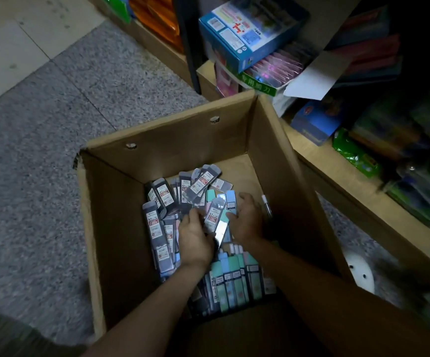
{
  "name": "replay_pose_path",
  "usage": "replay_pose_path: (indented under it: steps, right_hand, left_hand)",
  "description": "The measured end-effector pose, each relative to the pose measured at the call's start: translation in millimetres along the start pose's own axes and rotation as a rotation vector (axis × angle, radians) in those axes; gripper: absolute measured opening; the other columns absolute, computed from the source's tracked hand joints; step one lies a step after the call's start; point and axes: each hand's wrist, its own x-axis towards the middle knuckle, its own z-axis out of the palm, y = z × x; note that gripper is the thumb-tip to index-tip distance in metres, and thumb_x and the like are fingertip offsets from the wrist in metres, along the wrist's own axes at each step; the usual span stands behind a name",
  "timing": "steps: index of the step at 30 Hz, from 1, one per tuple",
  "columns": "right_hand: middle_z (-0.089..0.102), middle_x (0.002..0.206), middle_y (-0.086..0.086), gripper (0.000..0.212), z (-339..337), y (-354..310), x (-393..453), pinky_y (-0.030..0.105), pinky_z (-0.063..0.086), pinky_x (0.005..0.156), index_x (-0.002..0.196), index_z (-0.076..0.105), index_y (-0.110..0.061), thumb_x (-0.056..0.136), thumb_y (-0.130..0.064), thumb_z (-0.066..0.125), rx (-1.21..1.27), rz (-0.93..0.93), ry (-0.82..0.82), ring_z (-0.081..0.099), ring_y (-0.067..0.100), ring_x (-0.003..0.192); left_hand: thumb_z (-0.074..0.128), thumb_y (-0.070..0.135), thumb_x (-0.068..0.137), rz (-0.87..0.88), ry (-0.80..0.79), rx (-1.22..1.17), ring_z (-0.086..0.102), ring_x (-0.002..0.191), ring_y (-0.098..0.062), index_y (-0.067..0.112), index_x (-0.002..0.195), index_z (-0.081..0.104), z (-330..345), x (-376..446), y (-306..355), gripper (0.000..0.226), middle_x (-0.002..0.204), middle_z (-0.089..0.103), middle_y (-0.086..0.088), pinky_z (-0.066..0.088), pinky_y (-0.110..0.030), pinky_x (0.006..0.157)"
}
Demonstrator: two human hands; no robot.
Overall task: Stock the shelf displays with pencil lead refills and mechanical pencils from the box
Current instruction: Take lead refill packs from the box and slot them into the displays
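While both arms reached down into the cardboard box (111, 228) on the speckled floor (41, 150), the left hand (194, 240) had its fingers curled around a small bunch of lead refill packs (215, 217), the topmost one grey with a red and white label. The right hand (247, 217) lay just beside that bunch, palm down on the heap, its fingers spread and fairly straight, touching the pastel packs beneath; no grasp could be made out there.

Loose refill packs (165, 194) in grey sleeves lay scattered across the far and left part of the box bottom, some overlapping and tilted. Nearer the person, a tidier row of green and blue packs (234, 282) stood side by side. A slim pencil (266, 204) with a white tip leaned against the right inner wall, just beside the right hand.

To the right of the box ran a low wooden shelf (337, 173) stocked with dim, hard-to-read goods, among them a green packet (353, 153). Behind the box, a blue printed carton (245, 29) sat tilted on top of an open tray of pink packets (278, 65).
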Motion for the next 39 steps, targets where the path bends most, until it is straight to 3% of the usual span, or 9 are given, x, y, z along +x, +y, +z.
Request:
replay_pose_path:
  steps: [7, 10, 14, 17, 20, 24, 27, 32, 39]
  right_hand:
    - [0.066, 0.114, 0.014, 0.041, -5, -4, -8, 0.036, 0.052, 0.087, 0.127, 0.054, -0.014, 0.089, 0.003, 0.056, 0.093, 0.037, 0.018, 0.061, 0.031, 0.108]
    - [0.061, 0.105, 0.006, 0.05, -22, -11, -18, 0.035, 0.051, 0.086, 0.132, 0.048, -0.018, 0.089, 0.006, 0.054, 0.137, -0.053, 0.027, 0.06, 0.026, 0.106]
    - [0.053, 0.092, 0.002, 0.069, -55, -39, -32, 0.024, 0.04, 0.074, 0.145, 0.035, -0.027, 0.088, 0.004, 0.061, 0.23, -0.202, 0.009, 0.055, 0.016, 0.089]
    - [0.053, 0.094, -0.001, 0.066, -89, -71, -45, 0.027, 0.045, 0.077, 0.14, 0.04, -0.029, 0.087, 0.002, 0.062, 0.242, -0.326, 0.002, 0.056, 0.017, 0.09]
    - [0.059, 0.085, -0.002, 0.058, -138, -105, -63, 0.033, 0.054, 0.073, 0.129, 0.042, -0.031, 0.085, -0.001, 0.065, 0.252, -0.468, -0.02, 0.065, 0.015, 0.076]
    - [0.054, 0.074, -0.011, 0.051, -220, -141, -94, 0.008, 0.043, 0.054, 0.12, 0.04, -0.03, 0.085, -0.006, 0.068, 0.18, -0.65, 0.143, 0.056, -0.004, 0.055]
    - [0.057, 0.08, -0.008, 0.051, -277, -153, -125, 0.017, 0.05, 0.057, 0.113, 0.039, -0.034, 0.083, -0.01, 0.072, 0.198, -0.697, 0.255, 0.059, 0.0, 0.057]
    - [0.057, 0.081, -0.007, 0.049, -347, -151, -166, 0.016, 0.048, 0.053, 0.109, 0.038, -0.031, 0.083, -0.008, 0.072, 0.173, -0.741, 0.388, 0.057, 0.0, 0.052]
    - [0.059, 0.084, -0.001, 0.042, -447, -133, -202, 0.034, 0.058, 0.065, 0.099, 0.04, -0.034, 0.082, -0.02, 0.076, 0.029, -0.7, 0.647, 0.066, 0.008, 0.064]
  left_hand:
    - [0.056, -0.005, 0.084, -0.053, -0.127, 0.012, 0.06, 0.096, -0.035, 0.008, 0.108, 0.06, -11, 2, 1, 0.027, 0.104, 0.062, -0.017, 0.051, -0.038, 0.082]
    - [0.059, -0.004, 0.085, -0.123, -0.126, -0.116, 0.062, 0.092, -0.032, 0.011, 0.092, 0.057, -27, 1, 8, 0.017, 0.093, 0.065, -0.011, 0.051, -0.04, 0.082]
    - [0.068, -0.008, 0.082, -0.16, -0.191, -0.398, 0.059, 0.09, -0.023, 0.02, 0.087, 0.049, -62, 6, 34, 0.034, 0.081, 0.059, 0.001, 0.049, -0.035, 0.083]
    - [0.069, -0.012, 0.079, -0.039, -0.269, -0.569, 0.061, 0.093, -0.024, 0.022, 0.12, 0.042, -104, 10, 70, 0.06, 0.094, 0.061, -0.007, 0.055, -0.047, 0.084]
    - [0.072, -0.013, 0.075, 0.119, -0.311, -0.61, 0.069, 0.089, -0.02, 0.031, 0.135, 0.03, -149, 7, 115, 0.085, 0.1, 0.065, -0.008, 0.06, -0.041, 0.071]
    - [0.071, -0.013, 0.076, 0.341, -0.409, -0.6, 0.07, 0.092, -0.023, 0.034, 0.132, 0.03, -195, -11, 180, 0.084, 0.107, 0.068, -0.013, 0.056, -0.029, 0.058]
    - [0.069, -0.016, 0.077, 0.504, -0.471, -0.604, 0.07, 0.083, -0.023, 0.031, 0.128, 0.033, -215, -31, 223, 0.079, 0.111, 0.066, -0.02, 0.056, -0.028, 0.055]
    - [0.071, -0.013, 0.077, 0.675, -0.571, -0.626, 0.072, 0.09, -0.029, 0.035, 0.132, 0.034, -219, -59, 274, 0.081, 0.099, 0.074, -0.008, 0.06, -0.045, 0.074]
    - [0.067, -0.005, 0.085, 0.779, -0.691, -0.795, 0.072, 0.09, -0.018, 0.059, 0.115, 0.041, -202, -82, 329, 0.075, 0.104, 0.074, -0.005, 0.056, -0.027, 0.06]
